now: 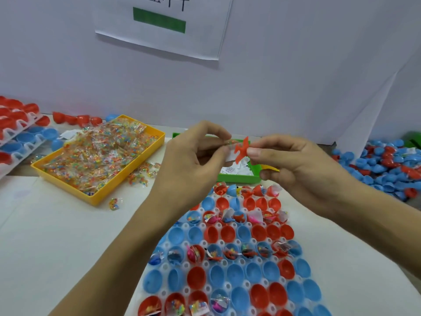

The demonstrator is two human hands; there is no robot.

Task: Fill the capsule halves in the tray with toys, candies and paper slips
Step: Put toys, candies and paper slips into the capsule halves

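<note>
Covering the near counter [57, 224]: white tray [224, 262] of red and blue capsule halves [234, 297], some filled. Beyond the tray: yellow bin [145, 160] of candies [95, 156], green bin [239, 178] of paper slips [237, 170]. Above the tray: left hand [193, 163] and right hand [293, 165] together pinch one orange toy [241, 150].
</note>
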